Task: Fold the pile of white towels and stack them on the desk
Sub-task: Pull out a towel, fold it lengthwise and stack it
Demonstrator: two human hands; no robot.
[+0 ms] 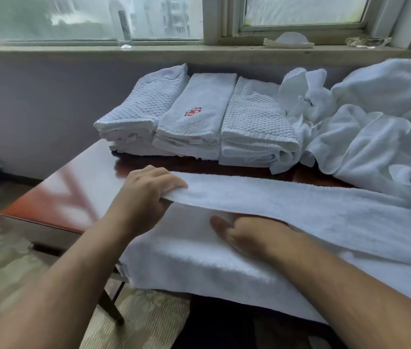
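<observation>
Currently across the near tabletop [73,192] the towel [300,205] lies with its long axis 9 to 3 o'clock and a flap doubled over. My left hand [149,187] pinches the flap's 9 o'clock end. My right hand [249,235] is at its 4 o'clock, fingers hidden under the flap, so I can't tell their state.

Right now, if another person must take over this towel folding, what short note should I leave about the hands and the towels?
Left hand grips the left end of the upper fold of the towel.
Right hand lies flat on the lower layer, partly under that fold.
The towel lies along the front edge of the desk, half folded lengthwise.
Done: three folded stacks stand side by side at the back of the desk.
Left: finish this towel, stack it, then fold the loose pile at the right.
</observation>
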